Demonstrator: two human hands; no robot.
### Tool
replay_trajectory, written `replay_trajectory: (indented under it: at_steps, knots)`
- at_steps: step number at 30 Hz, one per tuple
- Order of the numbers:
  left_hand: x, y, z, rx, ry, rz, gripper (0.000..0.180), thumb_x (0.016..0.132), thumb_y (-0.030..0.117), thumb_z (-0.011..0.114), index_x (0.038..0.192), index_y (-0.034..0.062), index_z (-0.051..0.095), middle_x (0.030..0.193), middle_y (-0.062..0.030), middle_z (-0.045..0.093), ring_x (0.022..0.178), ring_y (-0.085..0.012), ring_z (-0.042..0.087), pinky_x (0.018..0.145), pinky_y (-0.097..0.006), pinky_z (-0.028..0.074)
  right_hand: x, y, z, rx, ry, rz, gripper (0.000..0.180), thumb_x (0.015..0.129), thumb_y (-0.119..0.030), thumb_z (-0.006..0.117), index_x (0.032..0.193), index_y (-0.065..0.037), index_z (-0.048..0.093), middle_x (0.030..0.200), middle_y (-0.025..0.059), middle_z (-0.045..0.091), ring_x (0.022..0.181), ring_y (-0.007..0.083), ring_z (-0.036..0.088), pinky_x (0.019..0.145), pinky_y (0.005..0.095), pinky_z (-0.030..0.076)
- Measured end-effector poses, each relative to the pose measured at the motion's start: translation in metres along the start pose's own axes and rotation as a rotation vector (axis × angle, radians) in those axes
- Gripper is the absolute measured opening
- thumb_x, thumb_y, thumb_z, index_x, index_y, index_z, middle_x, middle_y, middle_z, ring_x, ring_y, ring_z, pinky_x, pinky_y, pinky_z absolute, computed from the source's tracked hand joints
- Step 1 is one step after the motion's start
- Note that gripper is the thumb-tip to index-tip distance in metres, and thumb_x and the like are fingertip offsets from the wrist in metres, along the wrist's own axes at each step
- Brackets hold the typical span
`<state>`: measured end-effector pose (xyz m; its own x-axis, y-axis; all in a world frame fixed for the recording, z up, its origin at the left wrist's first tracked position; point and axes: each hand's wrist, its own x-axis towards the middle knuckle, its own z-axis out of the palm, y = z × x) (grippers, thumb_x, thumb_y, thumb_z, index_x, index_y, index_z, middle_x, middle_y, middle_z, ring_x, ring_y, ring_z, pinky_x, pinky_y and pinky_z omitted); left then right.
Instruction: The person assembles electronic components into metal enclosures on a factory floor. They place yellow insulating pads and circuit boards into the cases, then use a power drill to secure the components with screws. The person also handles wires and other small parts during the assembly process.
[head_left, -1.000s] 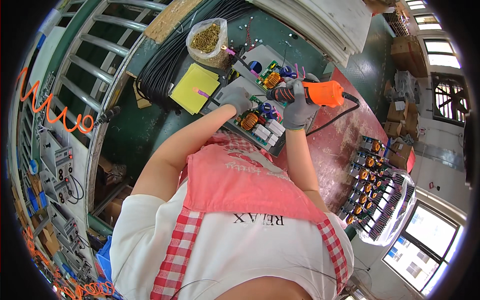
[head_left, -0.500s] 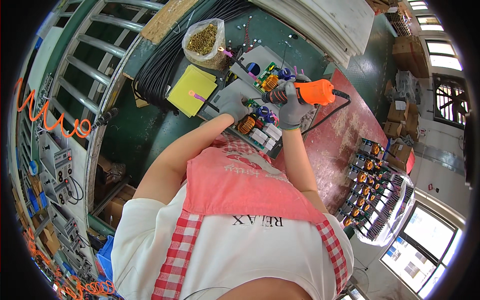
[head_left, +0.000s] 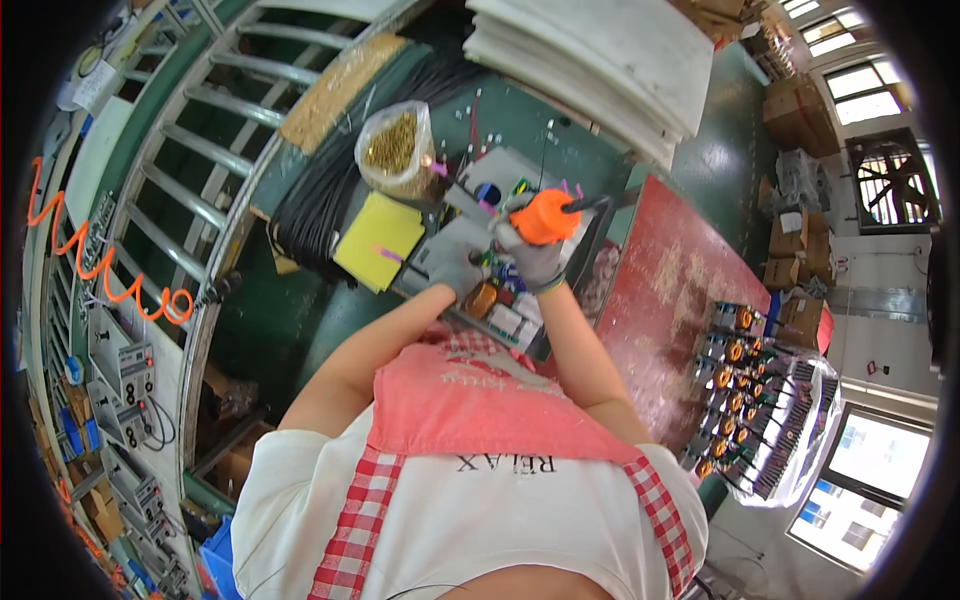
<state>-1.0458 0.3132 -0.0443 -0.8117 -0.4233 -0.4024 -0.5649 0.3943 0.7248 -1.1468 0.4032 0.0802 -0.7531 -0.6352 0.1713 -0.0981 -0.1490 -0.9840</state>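
Note:
In my gloved right hand I grip an orange electric screwdriver, its cabled rear end turned up and its body over a circuit board. The bit is hidden beneath the tool and hand. My gloved left hand lies by the board's left side, over a grey metal plate. Its fingers look bent together; what they hold, if anything, is too small to make out. Copper coils and white blocks show on the board. Behind it lies a second grey unit with blue capacitors.
Left of the work lie yellow sheets and coiled black cable. A clear bag of brass-coloured fasteners stands behind. White panels are stacked at the back. Several assembled boards stand right, beyond a worn red surface.
The screwdriver has swung from lying nearly sideways to standing steeply, and my right hand has moved left over the board. My left hand stays at the board's left side. The whole view has shifted slightly.

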Motion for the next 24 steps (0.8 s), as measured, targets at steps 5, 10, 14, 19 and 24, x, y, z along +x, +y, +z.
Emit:
replay_trajectory:
  at_steps: [5, 10, 14, 19, 24]
  knots:
    - [-0.006, 0.002, -0.015, -0.144, -0.020, -0.005, 0.043, 0.070, 0.032, 0.076, 0.102, 0.0041, 0.066, 0.097, -0.0136, 0.067, 0.086, -0.0236, 0.064, 0.077, -0.034, 0.049, 0.001, -0.043, 0.008, 0.200, 0.129, 0.120, 0.032, 0.073, 0.003, 0.068, 0.100, -0.005, 0.054, 0.082, 0.0040, 0.060, 0.073, 0.0112, 0.059, 0.067, 0.0275, 0.050]
    - [-0.011, 0.017, -0.035, -0.823, 0.032, -0.270, 0.025, 0.084, 0.018, 0.061, 0.102, 0.0011, 0.060, 0.092, -0.0122, 0.065, 0.072, -0.0176, 0.060, 0.060, -0.031, 0.049, -0.016, -0.123, 0.007, 0.468, 0.181, -0.269, 0.039, 0.074, 0.011, 0.052, 0.109, -0.003, 0.044, 0.071, 0.0072, 0.054, 0.066, 0.0181, 0.056, 0.064, 0.0355, 0.051]
    - [-0.034, 0.043, -0.033, -1.361, -0.122, -0.215, 0.025, 0.092, 0.001, 0.040, 0.116, -0.0026, 0.044, 0.094, -0.0173, 0.060, 0.069, -0.0197, 0.058, 0.057, -0.030, 0.050, -0.046, -0.159, -0.016, 0.379, 0.335, -0.328, 0.037, 0.074, 0.002, 0.052, 0.110, -0.005, 0.045, 0.071, 0.0068, 0.052, 0.064, 0.0170, 0.054, 0.074, 0.0409, 0.050]
    - [-0.071, 0.078, -0.034, -1.504, -0.375, -0.183, 0.021, 0.096, 0.005, 0.037, 0.113, -0.0018, 0.047, 0.092, -0.0150, 0.060, 0.071, -0.0190, 0.058, 0.062, -0.028, 0.051, -0.074, -0.173, -0.034, 0.352, 0.414, -0.420, 0.037, 0.075, -0.001, 0.055, 0.111, -0.005, 0.047, 0.070, 0.0052, 0.052, 0.063, 0.0164, 0.053, 0.073, 0.0408, 0.050]
    - [-0.096, 0.091, -0.035, -1.542, -0.443, -0.219, 0.023, 0.098, 0.016, 0.040, 0.103, -0.0026, 0.053, 0.087, -0.0083, 0.059, 0.073, -0.0145, 0.056, 0.063, -0.025, 0.051, -0.089, -0.179, -0.048, 0.431, 0.403, -0.426, 0.038, 0.072, 0.005, 0.049, 0.108, -0.005, 0.041, 0.069, 0.0069, 0.052, 0.064, 0.0186, 0.055, 0.072, 0.0404, 0.050]
